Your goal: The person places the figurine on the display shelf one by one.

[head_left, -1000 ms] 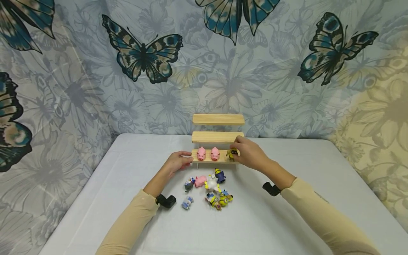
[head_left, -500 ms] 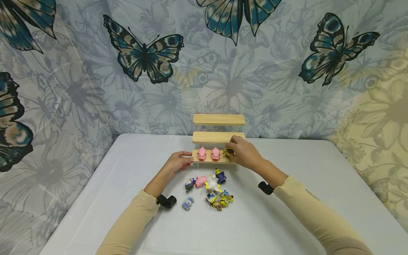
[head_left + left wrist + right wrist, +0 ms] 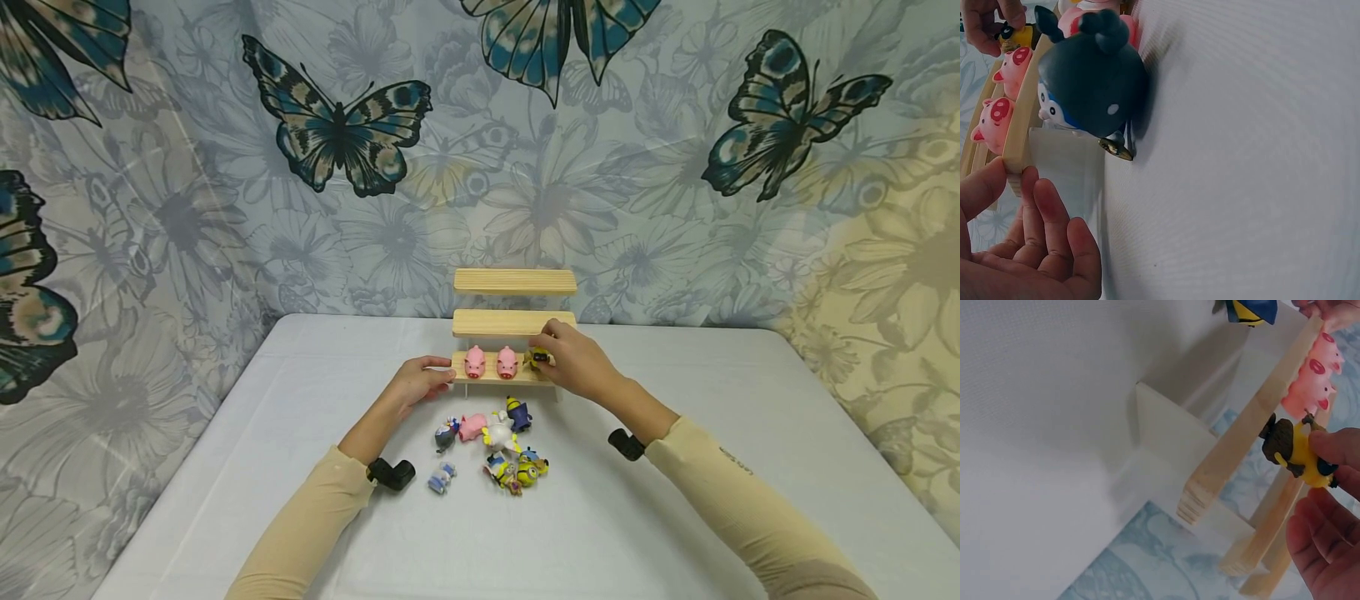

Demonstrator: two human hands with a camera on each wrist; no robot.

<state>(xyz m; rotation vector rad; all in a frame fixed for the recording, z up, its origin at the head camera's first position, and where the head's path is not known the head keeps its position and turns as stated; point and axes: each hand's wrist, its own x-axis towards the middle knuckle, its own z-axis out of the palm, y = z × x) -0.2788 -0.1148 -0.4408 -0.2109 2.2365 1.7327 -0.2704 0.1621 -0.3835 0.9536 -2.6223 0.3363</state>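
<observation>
My left hand (image 3: pixel 417 380) pinches the left end of the lowest plank of a tiered wooden display shelf (image 3: pixel 1019 134), thumb above and fingertip below. Two pink pig figurines (image 3: pixel 474 363) stand side by side on that plank. With thumb and fingers, my right hand (image 3: pixel 581 358) holds a yellow minion figurine (image 3: pixel 1304 453) in brown clothing and dark goggles. It is upright at the plank's right part, beside the pigs. Whether its feet bear on the wood I cannot tell. In the head view the hand partly covers it.
On the white table (image 3: pixel 660 517), before the shelf, lie several loose figurines: a dark blue-faced one (image 3: pixel 446 435), a pink pig (image 3: pixel 472 427), a white one (image 3: pixel 498 435), a purple-clad minion (image 3: pixel 517 413), more minions (image 3: pixel 527 473) and a blue-white figure (image 3: pixel 442 477). A patterned cloth (image 3: pixel 540 200) hangs behind.
My right hand has shifted slightly left along the lowest plank with the minion figurine, closer to the pigs, then stays nearly still. The left hand keeps its place on the shelf end.
</observation>
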